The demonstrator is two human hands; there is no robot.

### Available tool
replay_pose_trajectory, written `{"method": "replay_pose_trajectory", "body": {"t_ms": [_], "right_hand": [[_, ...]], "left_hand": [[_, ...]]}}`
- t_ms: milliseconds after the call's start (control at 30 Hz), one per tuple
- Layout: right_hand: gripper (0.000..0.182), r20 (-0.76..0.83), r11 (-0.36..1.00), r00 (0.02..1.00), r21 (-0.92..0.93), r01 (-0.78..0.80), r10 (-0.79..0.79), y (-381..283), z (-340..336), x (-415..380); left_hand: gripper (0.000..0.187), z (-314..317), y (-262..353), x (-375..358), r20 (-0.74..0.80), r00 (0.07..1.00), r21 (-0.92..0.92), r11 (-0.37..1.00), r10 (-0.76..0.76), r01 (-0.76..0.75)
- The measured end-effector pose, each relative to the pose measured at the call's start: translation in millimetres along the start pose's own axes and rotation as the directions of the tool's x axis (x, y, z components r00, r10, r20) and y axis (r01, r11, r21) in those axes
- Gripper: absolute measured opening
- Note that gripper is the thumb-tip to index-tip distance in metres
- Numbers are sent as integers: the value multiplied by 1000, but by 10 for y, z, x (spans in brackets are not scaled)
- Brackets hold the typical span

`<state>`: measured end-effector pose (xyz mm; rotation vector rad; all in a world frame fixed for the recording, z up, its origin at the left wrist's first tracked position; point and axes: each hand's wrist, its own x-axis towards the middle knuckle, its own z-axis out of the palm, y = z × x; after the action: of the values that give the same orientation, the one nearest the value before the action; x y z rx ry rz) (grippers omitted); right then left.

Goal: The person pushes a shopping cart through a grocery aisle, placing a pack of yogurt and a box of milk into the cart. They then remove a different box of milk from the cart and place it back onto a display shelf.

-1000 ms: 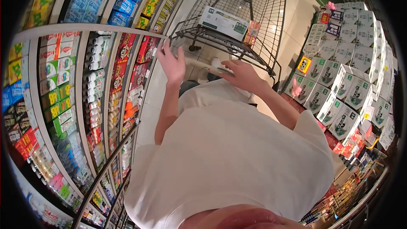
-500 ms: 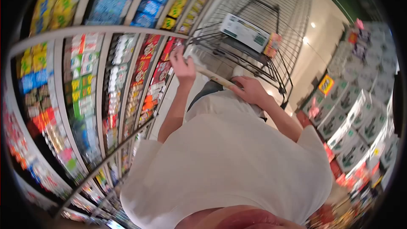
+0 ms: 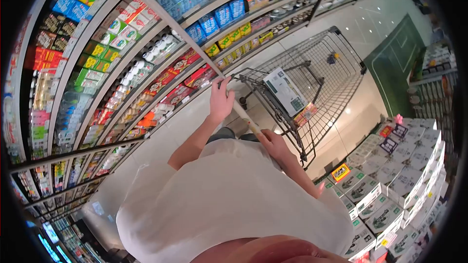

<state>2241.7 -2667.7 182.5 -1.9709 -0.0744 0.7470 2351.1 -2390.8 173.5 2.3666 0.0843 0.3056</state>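
A wire shopping cart [image 3: 325, 80] stands ahead of my body, with its pale handle [image 3: 242, 113] close to my waist. My left hand [image 3: 222, 101] is closed at the handle's left end, fingers pointing up toward the cart frame. At the other end, my right hand [image 3: 275, 145] is wrapped round the handle. Inside the cart lies a white box with green print [image 3: 285, 90]. An orange-red packet [image 3: 305, 114] sits beside it. Toward the cart's far end there is a small dark and yellow item [image 3: 333, 58], too small to name.
Long shelves of packaged goods [image 3: 161, 75] run along my left, close to the cart's handle end. On my right rises a stack of white boxes [image 3: 385, 204] with a yellow-red sign [image 3: 341, 172]. A dark green panel [image 3: 397, 68] lies beyond the cart, past the pale floor [image 3: 336, 153].
The view has turned, so shelves, cart and box stack sit differently in the picture. More of the aisle beyond the cart shows. Both hands stay at the handle, the left fingers now closer round it.
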Motion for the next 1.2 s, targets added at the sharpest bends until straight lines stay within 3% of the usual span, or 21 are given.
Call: {"method": "replay_pose_trajectory", "body": {"t_ms": [133, 233, 333, 467, 600, 667, 767, 833, 1000, 1200], "right_hand": [[54, -74, 998, 996, -48, 47, -50, 201, 16, 23], [55, -302, 993, 951, 64, 95, -72, 269, -405, 189], [57, -596, 990, 801, 136, 28, 59, 699, -1070, 682], [60, -778, 948, 555, 166, -273, 296, 1865, -1683, 1497], [61, -623, 762, 561, 88, -642, 545, 2605, -1650, 1814], [67, -556, 664, 523, 71, -744, 645, 2548, -1452, 1708], [78, -526, 595, 430, 192, -781, 734, 2731, -1267, 1701], [80, -547, 588, 398, 227, -776, 736, 2805, -1187, 1791], [88, -594, 553, 291, 324, -768, 750, 2861, -1015, 1765], [92, -631, 558, 255, 343, -755, 733, 2801, -913, 1831]], "left_hand": [[51, -14, -54, -49, 33, 998, 27, 998, 59, -60], [53, -9, -33, -63, 97, 995, -6, 999, 38, -37], [55, -62, 87, -89, 135, 991, -28, 999, -15, 19], [56, -10, -146, -149, 116, 986, 72, 989, 123, -132], [54, -50, -16, -261, 115, 983, 62, 987, 144, -152], [53, -69, 61, -273, 123, 985, 69, 989, 121, -130], [53, -47, 177, -353, 114, 991, 73, 994, 77, -86], [54, -41, 215, -364, 72, 987, 115, 982, 140, -148], [56, -31, 107, -417, 124, 992, 41, 999, 16, -21], [55, -52, 79, -407, 140, 989, 111, 993, -51, 35]]}}
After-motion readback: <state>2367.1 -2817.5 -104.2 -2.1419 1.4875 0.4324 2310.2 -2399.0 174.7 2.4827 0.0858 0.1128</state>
